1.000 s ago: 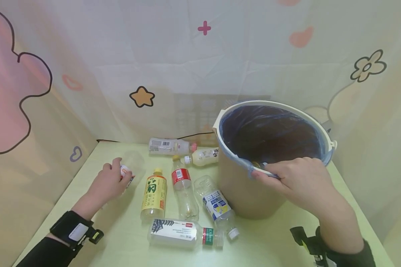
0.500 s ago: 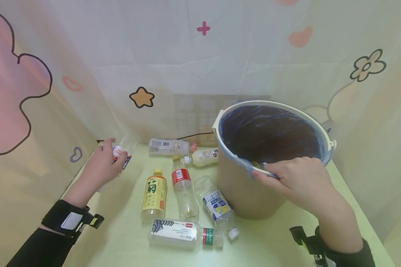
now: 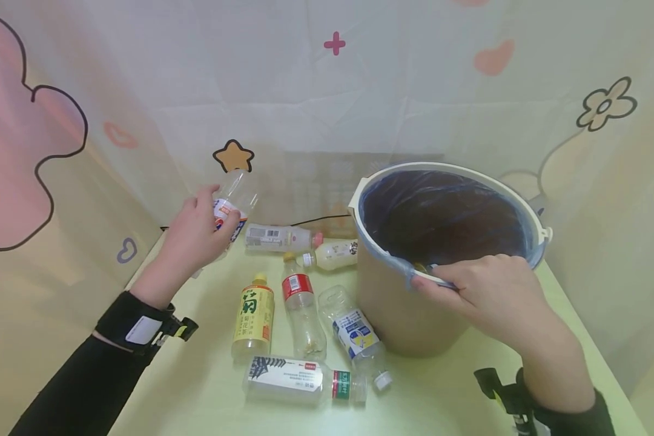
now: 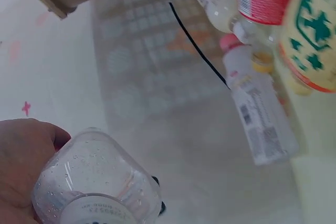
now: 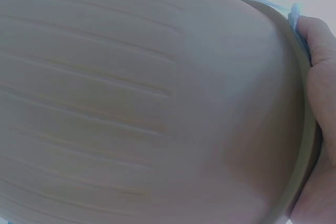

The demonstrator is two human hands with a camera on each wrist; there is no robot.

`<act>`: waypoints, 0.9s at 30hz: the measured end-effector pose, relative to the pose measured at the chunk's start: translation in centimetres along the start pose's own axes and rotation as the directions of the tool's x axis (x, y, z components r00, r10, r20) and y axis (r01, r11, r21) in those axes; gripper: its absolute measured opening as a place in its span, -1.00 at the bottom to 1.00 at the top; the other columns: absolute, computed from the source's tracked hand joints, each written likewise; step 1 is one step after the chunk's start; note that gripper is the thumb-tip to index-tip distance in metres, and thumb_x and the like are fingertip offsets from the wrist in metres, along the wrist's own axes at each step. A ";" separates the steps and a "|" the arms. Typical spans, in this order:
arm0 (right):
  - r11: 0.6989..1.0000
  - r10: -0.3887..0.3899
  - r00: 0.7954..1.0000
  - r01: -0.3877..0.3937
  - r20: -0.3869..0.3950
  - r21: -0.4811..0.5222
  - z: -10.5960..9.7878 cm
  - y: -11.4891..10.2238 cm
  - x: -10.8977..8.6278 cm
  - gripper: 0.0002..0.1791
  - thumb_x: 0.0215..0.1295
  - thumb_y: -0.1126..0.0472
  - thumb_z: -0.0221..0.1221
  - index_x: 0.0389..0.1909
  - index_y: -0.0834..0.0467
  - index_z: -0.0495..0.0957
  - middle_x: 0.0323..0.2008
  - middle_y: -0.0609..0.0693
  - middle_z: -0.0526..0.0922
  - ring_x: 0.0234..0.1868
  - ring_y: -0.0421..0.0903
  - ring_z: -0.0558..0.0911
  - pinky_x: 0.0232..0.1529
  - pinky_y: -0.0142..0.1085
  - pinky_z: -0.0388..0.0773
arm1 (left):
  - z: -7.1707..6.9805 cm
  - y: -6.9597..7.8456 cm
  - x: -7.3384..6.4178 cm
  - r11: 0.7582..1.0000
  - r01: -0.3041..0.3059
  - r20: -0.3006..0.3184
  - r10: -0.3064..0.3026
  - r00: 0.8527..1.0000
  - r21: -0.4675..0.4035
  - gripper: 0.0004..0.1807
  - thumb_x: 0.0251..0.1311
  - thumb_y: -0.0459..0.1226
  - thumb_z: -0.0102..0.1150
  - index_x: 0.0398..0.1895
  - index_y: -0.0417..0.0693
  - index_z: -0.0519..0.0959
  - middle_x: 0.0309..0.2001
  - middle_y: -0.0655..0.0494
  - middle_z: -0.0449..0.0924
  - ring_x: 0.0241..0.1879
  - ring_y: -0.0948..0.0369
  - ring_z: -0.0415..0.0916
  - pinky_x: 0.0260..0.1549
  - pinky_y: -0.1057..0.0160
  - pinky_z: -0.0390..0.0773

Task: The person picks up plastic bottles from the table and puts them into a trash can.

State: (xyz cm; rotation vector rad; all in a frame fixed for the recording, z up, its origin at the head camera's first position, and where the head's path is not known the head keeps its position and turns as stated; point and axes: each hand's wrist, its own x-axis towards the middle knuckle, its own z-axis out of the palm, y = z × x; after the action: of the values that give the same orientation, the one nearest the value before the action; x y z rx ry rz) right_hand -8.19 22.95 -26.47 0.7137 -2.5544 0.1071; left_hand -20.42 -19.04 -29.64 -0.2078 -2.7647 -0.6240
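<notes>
My left hand point(image 3: 198, 227) grips a clear plastic bottle point(image 3: 238, 192) with a white, red and blue label, raised above the table's far left part. In the left wrist view the bottle's clear end point(image 4: 94, 166) shows water drops inside. My right hand point(image 3: 490, 297) holds the near rim of a beige trash bin point(image 3: 414, 315), thumb outside and fingers over the edge. A blue bag point(image 3: 392, 200) lines the bin; something small and yellowish shows inside by the right hand. The right wrist view is filled mostly by the bin's ribbed wall point(image 5: 105, 87).
Between hand and bin lie a yellow-labelled tea bottle point(image 3: 254, 318), a red-labelled bottle point(image 3: 303, 315), a blue-labelled bottle point(image 3: 355, 333) and a white-labelled bottle point(image 3: 286, 378). Behind them are a pink-capped bottle point(image 3: 278, 238) and a cream bottle point(image 3: 333, 255). A printed curtain point(image 3: 283, 79) hangs behind.
My left hand has lifted the clear bottle off the table, first drawing back to the left, then moving up and right. The right hand stays on the bin's rim.
</notes>
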 end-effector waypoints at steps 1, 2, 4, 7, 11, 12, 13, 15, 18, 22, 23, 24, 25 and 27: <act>1.000 0.000 1.000 0.000 0.001 0.000 0.0 0.0 0.0 -0.44 0.11 -0.24 0.19 -0.85 -0.16 0.11 -0.85 -0.31 0.02 -0.80 -0.29 0.07 -0.77 -0.34 -0.04 | -0.1 0.5 0.2 1.000 -0.009 -0.009 0.009 1.000 -0.011 -0.24 0.29 0.10 -0.13 0.42 -0.15 0.07 0.02 -0.33 0.38 -0.23 -0.07 0.37 -0.45 -0.01 0.51; 1.000 0.000 1.000 0.000 0.002 0.001 0.0 0.0 0.0 -0.44 0.10 -0.23 0.19 -0.85 -0.16 0.11 -0.86 -0.31 0.02 -0.80 -0.29 0.07 -0.77 -0.34 -0.04 | -0.1 1.1 0.4 1.000 -0.019 -0.019 0.019 1.000 -0.021 -0.24 0.29 0.10 -0.13 0.42 -0.15 0.07 0.01 -0.31 0.38 -0.22 -0.06 0.37 -0.43 -0.02 0.52; 1.000 0.003 1.000 -0.003 0.006 0.000 -0.1 0.0 0.1 -0.44 0.11 -0.24 0.18 -0.85 -0.16 0.11 -0.86 -0.31 0.03 -0.80 -0.29 0.08 -0.77 -0.34 -0.04 | -0.2 2.2 0.9 0.998 -0.043 -0.038 0.042 0.998 -0.040 -0.25 0.29 0.09 -0.13 0.42 -0.12 0.07 -0.01 -0.26 0.39 -0.22 -0.03 0.37 -0.42 -0.01 0.53; 1.000 0.010 1.000 -0.010 0.014 0.000 -0.1 0.0 0.1 -0.45 0.11 -0.24 0.18 -0.85 -0.17 0.11 -0.86 -0.31 0.04 -0.80 -0.29 0.09 -0.77 -0.33 -0.03 | -0.4 4.0 1.5 0.995 -0.078 -0.063 0.075 0.995 -0.060 -0.26 0.28 0.09 -0.10 0.43 -0.07 0.09 -0.06 -0.19 0.41 -0.24 0.02 0.36 -0.45 0.04 0.53; 1.000 0.014 1.000 -0.014 0.021 0.001 -0.1 0.0 0.1 -0.44 0.11 -0.25 0.18 -0.85 -0.17 0.11 -0.86 -0.31 0.04 -0.81 -0.29 0.09 -0.77 -0.33 -0.03 | -0.6 6.7 2.1 0.988 -0.149 -0.108 0.143 0.984 -0.050 -0.29 0.22 0.07 -0.02 0.39 0.00 0.17 -0.06 -0.15 0.44 -0.30 0.07 0.35 -0.55 0.10 0.50; 1.000 0.014 1.000 -0.014 0.020 0.002 -0.1 0.0 0.1 -0.44 0.11 -0.25 0.18 -0.85 -0.17 0.11 -0.86 -0.31 0.03 -0.81 -0.29 0.09 -0.77 -0.33 -0.03 | -0.6 7.3 2.2 0.985 -0.165 -0.116 0.159 0.981 -0.043 -0.29 0.21 0.07 -0.01 0.39 0.02 0.19 -0.05 -0.16 0.45 -0.32 0.08 0.35 -0.56 0.11 0.49; 1.000 0.012 1.000 -0.012 0.019 0.002 -0.1 0.0 0.1 -0.44 0.11 -0.25 0.18 -0.85 -0.16 0.11 -0.86 -0.31 0.03 -0.81 -0.29 0.08 -0.77 -0.33 -0.04 | -0.7 8.0 2.3 0.983 -0.181 -0.126 0.175 0.977 -0.041 -0.30 0.19 0.07 0.01 0.37 0.04 0.21 -0.06 -0.15 0.46 -0.34 0.09 0.36 -0.58 0.12 0.49; 1.000 0.009 1.000 -0.009 0.016 0.001 -0.1 0.0 0.1 -0.43 0.10 -0.25 0.18 -0.85 -0.16 0.10 -0.86 -0.30 0.02 -0.81 -0.29 0.08 -0.77 -0.33 -0.04 | -0.8 9.4 2.6 0.977 -0.212 -0.148 0.205 0.968 -0.031 -0.31 0.15 0.08 0.03 0.35 0.08 0.24 -0.04 -0.14 0.47 -0.35 0.11 0.36 -0.58 0.13 0.48; 1.000 0.000 1.000 0.000 0.010 0.001 -0.1 0.0 0.2 -0.43 0.10 -0.25 0.19 -0.85 -0.15 0.10 -0.86 -0.31 0.02 -0.81 -0.29 0.07 -0.78 -0.33 -0.05 | -0.9 11.4 2.9 0.967 -0.255 -0.173 0.246 0.954 -0.031 -0.31 0.12 0.08 0.03 0.35 0.13 0.27 -0.02 -0.12 0.48 -0.30 0.13 0.37 -0.54 0.15 0.50; 1.000 -0.006 1.000 0.006 0.010 0.002 0.0 0.0 0.2 -0.43 0.09 -0.25 0.19 -0.85 -0.15 0.10 -0.85 -0.31 0.01 -0.80 -0.29 0.06 -0.77 -0.34 -0.06 | -1.0 13.7 3.3 0.943 -0.331 -0.208 0.319 0.925 -0.028 -0.33 0.13 0.07 0.03 0.34 0.11 0.29 -0.04 -0.10 0.51 -0.27 0.15 0.37 -0.51 0.20 0.51; 1.000 -0.005 1.000 0.005 0.010 0.002 0.0 0.0 0.2 -0.42 0.09 -0.25 0.19 -0.85 -0.15 0.10 -0.85 -0.31 0.01 -0.80 -0.29 0.06 -0.77 -0.34 -0.06 | -1.0 14.2 3.4 0.936 -0.351 -0.219 0.338 0.916 -0.025 -0.34 0.14 0.06 0.03 0.33 0.10 0.30 -0.07 -0.09 0.52 -0.28 0.16 0.37 -0.52 0.21 0.51; 1.000 -0.003 1.000 0.003 0.012 0.002 0.0 0.0 0.2 -0.42 0.09 -0.26 0.19 -0.85 -0.14 0.10 -0.85 -0.31 0.01 -0.80 -0.29 0.06 -0.77 -0.34 -0.06 | -0.9 14.7 3.6 0.929 -0.369 -0.225 0.356 0.907 -0.017 -0.34 0.14 0.06 0.03 0.33 0.10 0.30 -0.09 -0.09 0.52 -0.31 0.17 0.37 -0.53 0.23 0.50; 1.000 -0.002 1.000 0.002 0.013 0.002 0.0 0.0 0.2 -0.42 0.09 -0.26 0.20 -0.85 -0.14 0.09 -0.85 -0.30 0.01 -0.80 -0.29 0.06 -0.77 -0.34 -0.06 | -0.9 15.1 3.7 0.923 -0.384 -0.229 0.371 0.900 -0.012 -0.34 0.15 0.06 0.02 0.33 0.10 0.31 -0.09 -0.08 0.52 -0.32 0.18 0.37 -0.54 0.25 0.50; 1.000 -0.003 1.000 0.003 0.011 0.001 0.1 0.1 0.2 -0.42 0.08 -0.26 0.20 -0.85 -0.15 0.10 -0.85 -0.30 0.01 -0.80 -0.29 0.06 -0.77 -0.34 -0.05 | -0.7 16.0 4.0 0.913 -0.407 -0.235 0.396 0.888 0.000 -0.34 0.15 0.07 0.02 0.34 0.12 0.31 -0.09 -0.07 0.53 -0.34 0.19 0.38 -0.55 0.29 0.50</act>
State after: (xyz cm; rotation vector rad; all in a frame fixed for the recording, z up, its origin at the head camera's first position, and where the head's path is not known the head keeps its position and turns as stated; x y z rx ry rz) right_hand -8.38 22.97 -26.44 0.7207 -2.5634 0.1033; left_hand -20.72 -4.76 -21.40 -0.6578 -2.3810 -0.5627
